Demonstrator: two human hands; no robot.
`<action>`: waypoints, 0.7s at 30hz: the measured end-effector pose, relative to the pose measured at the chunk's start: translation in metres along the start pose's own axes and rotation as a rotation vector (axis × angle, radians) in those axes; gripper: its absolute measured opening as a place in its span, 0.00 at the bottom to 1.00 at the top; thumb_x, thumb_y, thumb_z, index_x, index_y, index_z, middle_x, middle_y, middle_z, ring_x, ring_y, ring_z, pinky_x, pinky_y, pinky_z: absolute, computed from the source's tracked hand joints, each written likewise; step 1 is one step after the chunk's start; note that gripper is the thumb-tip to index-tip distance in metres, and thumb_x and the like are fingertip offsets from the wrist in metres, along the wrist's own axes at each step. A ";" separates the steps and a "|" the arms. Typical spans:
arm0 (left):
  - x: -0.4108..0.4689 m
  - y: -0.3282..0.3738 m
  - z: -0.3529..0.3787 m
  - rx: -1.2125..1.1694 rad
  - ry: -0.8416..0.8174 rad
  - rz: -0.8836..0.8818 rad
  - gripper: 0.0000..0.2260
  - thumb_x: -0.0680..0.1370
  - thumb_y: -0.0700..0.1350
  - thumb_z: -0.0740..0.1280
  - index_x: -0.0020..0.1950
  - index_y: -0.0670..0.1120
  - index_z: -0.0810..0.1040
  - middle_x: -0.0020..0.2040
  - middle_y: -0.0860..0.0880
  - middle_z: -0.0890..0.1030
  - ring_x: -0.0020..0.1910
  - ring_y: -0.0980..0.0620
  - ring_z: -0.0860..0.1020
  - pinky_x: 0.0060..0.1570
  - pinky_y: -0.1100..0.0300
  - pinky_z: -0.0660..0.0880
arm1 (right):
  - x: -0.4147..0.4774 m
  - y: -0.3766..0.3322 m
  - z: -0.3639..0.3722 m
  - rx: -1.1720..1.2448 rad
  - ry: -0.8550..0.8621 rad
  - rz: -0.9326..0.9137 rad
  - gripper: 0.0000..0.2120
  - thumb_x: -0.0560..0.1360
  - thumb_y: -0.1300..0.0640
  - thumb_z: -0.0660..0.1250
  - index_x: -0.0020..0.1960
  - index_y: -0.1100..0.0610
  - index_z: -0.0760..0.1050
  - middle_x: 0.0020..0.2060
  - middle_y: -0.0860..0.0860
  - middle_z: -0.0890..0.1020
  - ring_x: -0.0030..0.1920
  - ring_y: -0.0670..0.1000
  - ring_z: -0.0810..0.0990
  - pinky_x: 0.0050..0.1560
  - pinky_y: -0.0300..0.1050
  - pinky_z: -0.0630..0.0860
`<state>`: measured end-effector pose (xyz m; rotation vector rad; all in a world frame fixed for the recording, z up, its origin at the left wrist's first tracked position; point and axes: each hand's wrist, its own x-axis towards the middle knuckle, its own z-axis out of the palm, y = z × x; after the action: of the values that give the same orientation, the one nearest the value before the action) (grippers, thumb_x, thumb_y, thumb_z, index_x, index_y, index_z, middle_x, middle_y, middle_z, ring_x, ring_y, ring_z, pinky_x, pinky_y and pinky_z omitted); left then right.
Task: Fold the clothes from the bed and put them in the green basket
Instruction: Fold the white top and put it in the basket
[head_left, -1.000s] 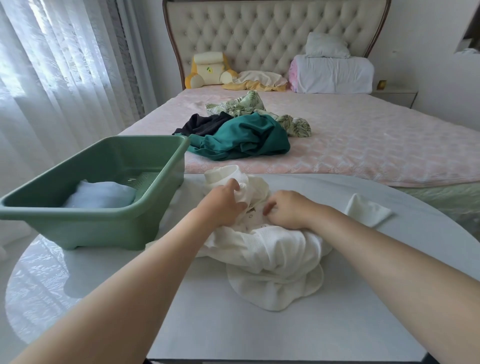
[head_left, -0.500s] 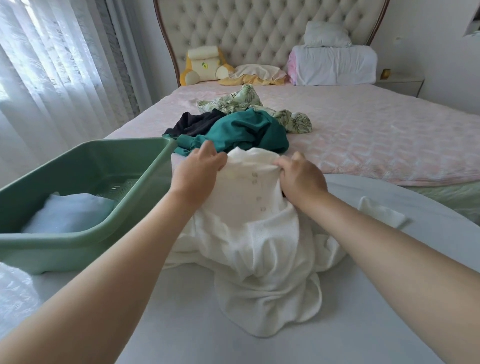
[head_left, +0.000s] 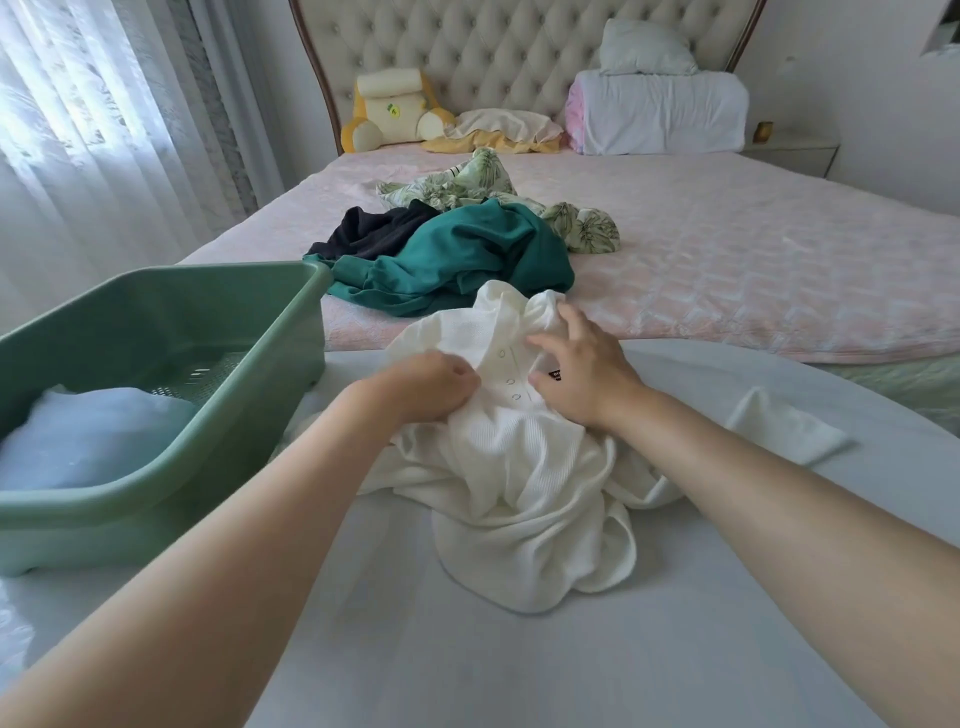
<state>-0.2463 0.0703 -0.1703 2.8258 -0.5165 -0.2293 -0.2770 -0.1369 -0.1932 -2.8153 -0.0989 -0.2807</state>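
Bunching the fabric just left of the button placket, the left hand (head_left: 431, 387) has a tight grip, fingers curled into the white shirt (head_left: 519, 478). The right hand (head_left: 582, 379) is on the other side of the buttons, its grip wide, with fingers spread and laid over the collar. The shirt sits crumpled on the bench (head_left: 519, 665), collar end towards the bed (head_left: 753, 270), its lower part heaped towards the camera. To the left, the green basket (head_left: 156, 291) stands on the bench just beside the shirt, with a pale blue cloth (head_left: 93, 436) lying inside. Over on the bed, a teal garment (head_left: 457, 260), a dark garment (head_left: 374, 234) and a leaf-print garment (head_left: 467, 184) lie in one loose, unfolded pile.
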 end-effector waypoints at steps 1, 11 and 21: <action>0.000 0.002 0.004 0.000 -0.142 -0.008 0.18 0.83 0.55 0.56 0.70 0.53 0.74 0.71 0.50 0.72 0.67 0.45 0.70 0.67 0.52 0.65 | 0.000 0.002 0.000 0.003 -0.090 0.027 0.26 0.80 0.43 0.60 0.77 0.48 0.67 0.81 0.55 0.50 0.79 0.58 0.56 0.77 0.55 0.56; -0.029 0.006 0.004 0.053 0.138 0.120 0.16 0.83 0.47 0.58 0.71 0.51 0.71 0.67 0.49 0.73 0.65 0.48 0.72 0.63 0.52 0.70 | -0.029 -0.006 -0.028 0.015 -0.202 0.062 0.22 0.83 0.46 0.56 0.74 0.52 0.69 0.74 0.52 0.66 0.70 0.56 0.70 0.66 0.51 0.70; -0.123 0.036 -0.002 0.210 0.136 0.338 0.04 0.72 0.51 0.66 0.41 0.54 0.73 0.36 0.56 0.74 0.37 0.54 0.73 0.33 0.62 0.67 | -0.110 -0.050 -0.073 0.087 -0.358 -0.103 0.13 0.71 0.60 0.61 0.45 0.45 0.80 0.44 0.42 0.79 0.45 0.45 0.79 0.45 0.41 0.77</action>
<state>-0.3708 0.0832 -0.1449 2.8612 -1.0239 0.0867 -0.4026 -0.1157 -0.1329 -2.7459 -0.3268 0.2042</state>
